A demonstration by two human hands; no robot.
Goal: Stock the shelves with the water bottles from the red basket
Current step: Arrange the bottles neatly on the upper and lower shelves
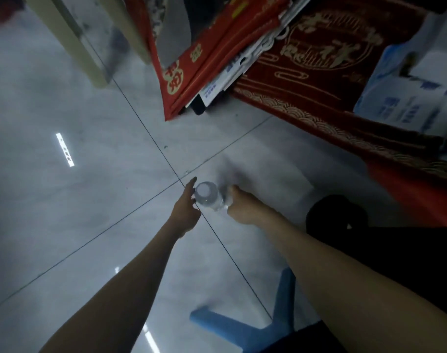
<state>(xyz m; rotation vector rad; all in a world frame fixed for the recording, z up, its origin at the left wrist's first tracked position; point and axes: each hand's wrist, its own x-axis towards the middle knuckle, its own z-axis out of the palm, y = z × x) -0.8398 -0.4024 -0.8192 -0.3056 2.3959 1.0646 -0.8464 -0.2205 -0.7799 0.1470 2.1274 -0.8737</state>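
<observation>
A clear plastic water bottle hangs above the grey tiled floor, its round base turned toward me. My right hand is closed around its far end. My left hand lies against the bottle's left side with the fingers stretched out flat, touching it but not wrapped round it. The red basket and the shelves are out of view.
Red bags and mats with gold lettering lie stacked at the upper right, with white and blue bags beside them. A beige post stands at the upper left. Blue stool legs show at the bottom. A dark shape sits right of my hand.
</observation>
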